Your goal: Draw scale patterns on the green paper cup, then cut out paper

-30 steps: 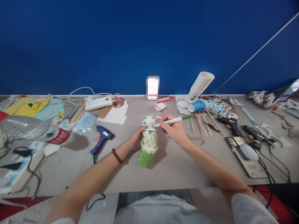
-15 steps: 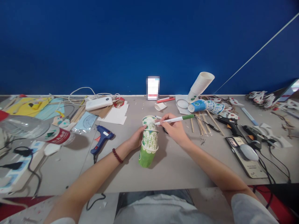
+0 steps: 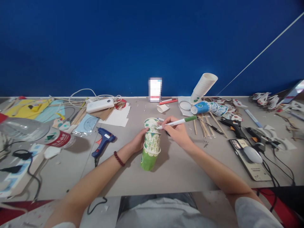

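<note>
A stack of paper cups (image 3: 152,142) with green scale-like drawings and a solid green lower part lies in front of me on the table. My left hand (image 3: 139,141) grips it from the left near the upper cup, thumb on its side. Between the fingers of my right hand (image 3: 174,129) is a white marker pen (image 3: 177,122) with a green end. Its tip points left at the upper cup's patterned side; whether it touches the paper is too small to tell. The far side of the stack is hidden.
Left are a blue glue gun (image 3: 103,142), a plastic bottle (image 3: 35,131), a power strip (image 3: 23,171) and a white power bank (image 3: 100,105). Right are white stacked cups (image 3: 204,87), blue patterned cups (image 3: 201,107), wooden sticks (image 3: 203,125), a black glue gun (image 3: 232,126) and a phone (image 3: 258,172) under a mouse (image 3: 253,155).
The marker pen and my right hand have shifted very slightly left and the pen's green end sits a touch higher. My left hand keeps its hold on the cups.
</note>
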